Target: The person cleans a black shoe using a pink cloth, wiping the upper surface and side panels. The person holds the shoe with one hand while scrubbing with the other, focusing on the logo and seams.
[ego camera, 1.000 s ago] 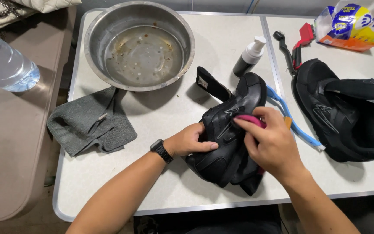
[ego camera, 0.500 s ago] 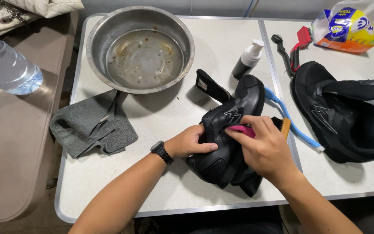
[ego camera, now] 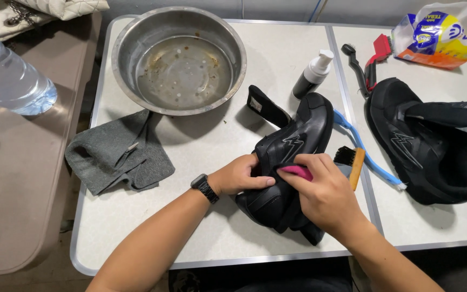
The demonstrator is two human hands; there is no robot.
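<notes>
Two white tables (ego camera: 217, 135) abut, bearing a metal basin (ego camera: 179, 59) and black shoes (ego camera: 290, 162).

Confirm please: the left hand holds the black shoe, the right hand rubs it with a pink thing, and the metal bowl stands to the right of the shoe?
Not quite. In the head view the bowl stands up and to the left of the shoe. The left hand holds the shoe and the right hand presses a pink thing on it.

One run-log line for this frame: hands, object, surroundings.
left hand: steadies black shoe | right hand: presses pink cloth on shoe | nearby: steel bowl, grey rag, wooden brush, second shoe
</notes>
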